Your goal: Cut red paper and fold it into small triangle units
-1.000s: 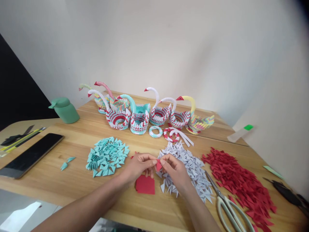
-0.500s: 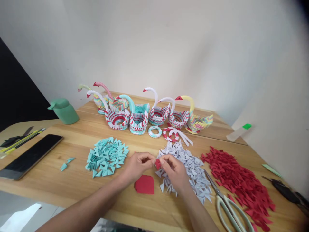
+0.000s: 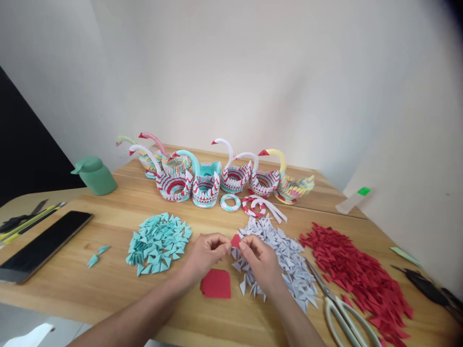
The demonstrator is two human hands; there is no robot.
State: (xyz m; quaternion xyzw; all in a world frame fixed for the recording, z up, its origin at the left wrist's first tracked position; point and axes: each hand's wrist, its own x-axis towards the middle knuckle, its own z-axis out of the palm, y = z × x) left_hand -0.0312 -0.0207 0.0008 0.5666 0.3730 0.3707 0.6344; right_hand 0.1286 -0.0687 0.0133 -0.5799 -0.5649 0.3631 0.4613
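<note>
Between my two hands is a small piece of red paper [image 3: 236, 241]. My left hand [image 3: 209, 253] pinches its left edge with thumb and forefinger. Thumb and fingers of my right hand [image 3: 261, 260] are closed on its right side. Below the hands, a stack of red paper pieces [image 3: 216, 283] lies on the wooden table. A heap of folded white paper triangles [image 3: 285, 255] spreads under and behind my right hand. To the left of my left hand sits a heap of turquoise triangles [image 3: 159, 241].
A red triangle heap [image 3: 358, 274] and scissors [image 3: 338, 303] lie at the right. Several paper swans [image 3: 206, 185] stand along the back, with paper rings [image 3: 230, 203] in front. At the left are a phone [image 3: 45, 246] and a green lidded container [image 3: 96, 178].
The view has tilted slightly upward, so everything sits a little lower. More of the red paper shows between my fingers. Both hands keep their pinch.
</note>
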